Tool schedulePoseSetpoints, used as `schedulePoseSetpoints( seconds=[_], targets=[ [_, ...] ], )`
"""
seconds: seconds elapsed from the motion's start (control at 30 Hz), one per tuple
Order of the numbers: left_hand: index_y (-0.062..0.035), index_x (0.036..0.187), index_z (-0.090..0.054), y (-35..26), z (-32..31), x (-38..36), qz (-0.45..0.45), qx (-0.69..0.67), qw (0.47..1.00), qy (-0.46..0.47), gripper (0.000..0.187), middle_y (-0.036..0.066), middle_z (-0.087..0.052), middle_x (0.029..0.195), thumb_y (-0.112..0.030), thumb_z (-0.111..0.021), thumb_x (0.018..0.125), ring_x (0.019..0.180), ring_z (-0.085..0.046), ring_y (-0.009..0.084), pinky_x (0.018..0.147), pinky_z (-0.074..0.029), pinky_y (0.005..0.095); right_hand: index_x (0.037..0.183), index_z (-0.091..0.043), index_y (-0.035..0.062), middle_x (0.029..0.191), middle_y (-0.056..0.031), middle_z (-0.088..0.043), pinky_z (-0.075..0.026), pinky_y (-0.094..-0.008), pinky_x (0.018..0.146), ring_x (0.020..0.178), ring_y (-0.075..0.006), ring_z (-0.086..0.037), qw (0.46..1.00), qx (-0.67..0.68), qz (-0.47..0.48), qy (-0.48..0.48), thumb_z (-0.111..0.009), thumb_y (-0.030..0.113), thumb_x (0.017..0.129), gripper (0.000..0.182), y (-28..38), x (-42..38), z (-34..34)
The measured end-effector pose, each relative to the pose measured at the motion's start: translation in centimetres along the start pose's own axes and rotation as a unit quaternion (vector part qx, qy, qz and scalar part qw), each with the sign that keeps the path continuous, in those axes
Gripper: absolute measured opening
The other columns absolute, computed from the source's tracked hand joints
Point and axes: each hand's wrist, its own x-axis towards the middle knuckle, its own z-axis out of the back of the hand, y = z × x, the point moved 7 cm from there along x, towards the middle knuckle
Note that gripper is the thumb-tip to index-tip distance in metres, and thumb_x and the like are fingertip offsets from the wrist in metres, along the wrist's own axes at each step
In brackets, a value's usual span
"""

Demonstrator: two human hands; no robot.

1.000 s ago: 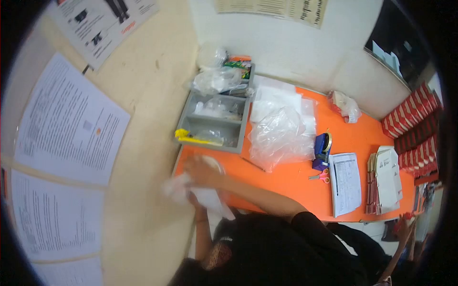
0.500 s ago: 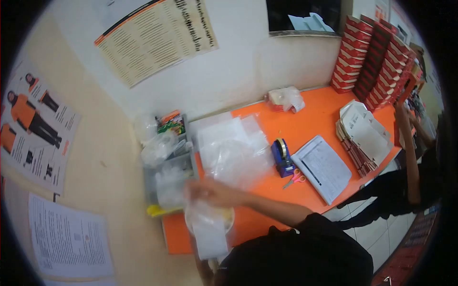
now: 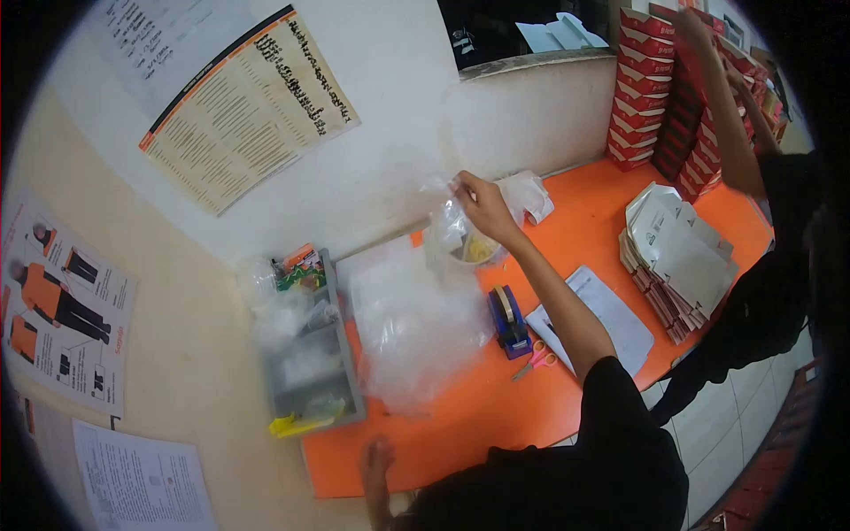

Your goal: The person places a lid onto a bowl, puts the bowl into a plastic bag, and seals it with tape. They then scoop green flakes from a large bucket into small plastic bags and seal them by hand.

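Observation:
Near the back of the orange table, my right hand (image 3: 481, 208) pinches the top of a clear plastic bag (image 3: 450, 221). Inside the bag sits a round tub (image 3: 478, 250) with something yellow in it. At the table's front left edge, my left hand (image 3: 377, 458) is slightly blurred, fingers apart and holding nothing. Between my hands lies a pile of clear plastic bags (image 3: 416, 327). Right behind the bagged tub is another white plastic-wrapped bundle (image 3: 529, 195).
A grey divided bin (image 3: 351, 380) holds bags and sachets on the left. Nearby are a blue tape dispenser (image 3: 509, 323), pink scissors (image 3: 537, 360), a clipboard with papers (image 3: 620, 323) and flat cartons (image 3: 677, 252). A co-worker's arm (image 3: 730, 124) reaches toward stacked red boxes (image 3: 639, 97).
My right hand has carried the bagged tub from the front left to the back of the table. My left hand now shows alone at the front edge. The co-worker's arm has risen.

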Motion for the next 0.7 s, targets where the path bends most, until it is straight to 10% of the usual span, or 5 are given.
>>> schedulePoseSetpoints(
  seconds=[0.43,0.7],
  targets=[
    [-0.0019,0.128,-0.052,0.2,3.1,-3.9,-0.030,-0.023,0.993,-0.109,0.044,0.008,-0.059,0.116,-0.034,-0.054,0.097,0.099,-0.060,0.0171,0.081,-0.049,0.0296,0.101,-0.061,0.0020,0.093,-0.0222,-0.067,-0.050,-0.0470,0.078,0.090,-0.0405,-0.064,0.949,-0.180,-0.215,-0.146,-0.055,0.016,0.088,0.021,-19.2,-1.2,5.3],
    [-0.0020,0.125,-0.054,-1.9,-4.3,-1.1,-0.081,0.024,0.985,0.148,0.038,0.011,-0.061,0.117,-0.030,-0.052,0.099,0.101,-0.058,0.0178,0.085,-0.047,0.0309,0.102,-0.061,-0.0024,0.094,-0.0181,-0.066,-0.050,-0.0323,0.082,0.092,-0.0261,-0.066,0.931,-0.117,-0.153,-0.310,-0.059,0.012,0.090,0.019,-3.2,-28.0,14.4]
  ],
)
